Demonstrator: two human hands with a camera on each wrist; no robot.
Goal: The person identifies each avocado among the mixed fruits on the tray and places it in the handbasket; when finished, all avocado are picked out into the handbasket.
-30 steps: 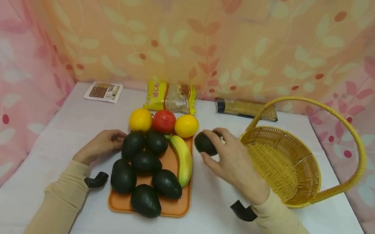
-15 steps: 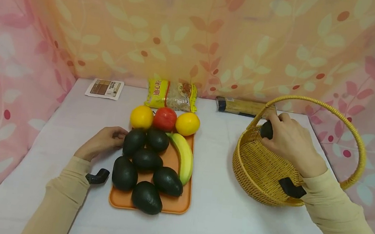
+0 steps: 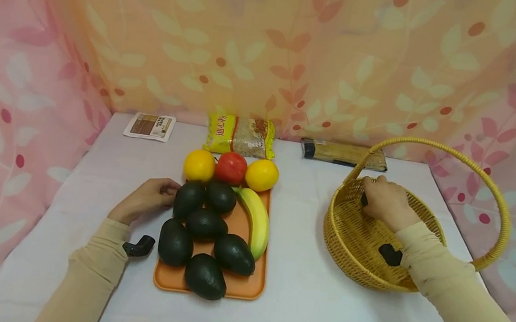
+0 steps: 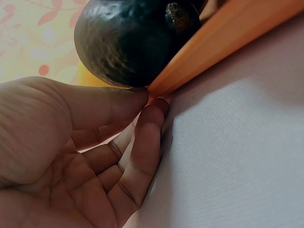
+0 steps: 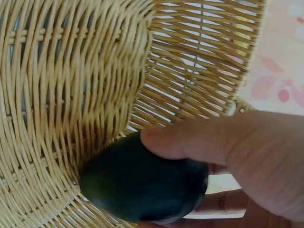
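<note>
My right hand [image 3: 388, 201] is down inside the yellow woven basket [image 3: 347, 259], near its far side. It grips a dark avocado [image 5: 142, 183], thumb on top, close against the wicker; in the head view the hand mostly covers the fruit. On the left, my left hand [image 3: 146, 198] pinches the rim of the orange tray [image 4: 190, 61] between thumb and fingers, just below an avocado [image 4: 128, 42]. Several dark avocados [image 3: 234, 254] and a banana [image 3: 257, 225] lie on that tray. At its far end sit an orange [image 3: 199, 165], a red apple [image 3: 230, 167] and a lemon [image 3: 262, 175].
Along the back lie a yellow bag of pasta [image 3: 240, 136], a flat white packet [image 3: 150, 126] and a long wrapped bundle [image 3: 342, 153]. The basket's tall handle [image 3: 490, 182] arches over its right part. Patterned curtains [image 3: 270, 51] close off the back and sides.
The right hand has carried the avocado from beside the tray over to the basket and lowered it in. The left hand has stayed at the tray's left edge.
</note>
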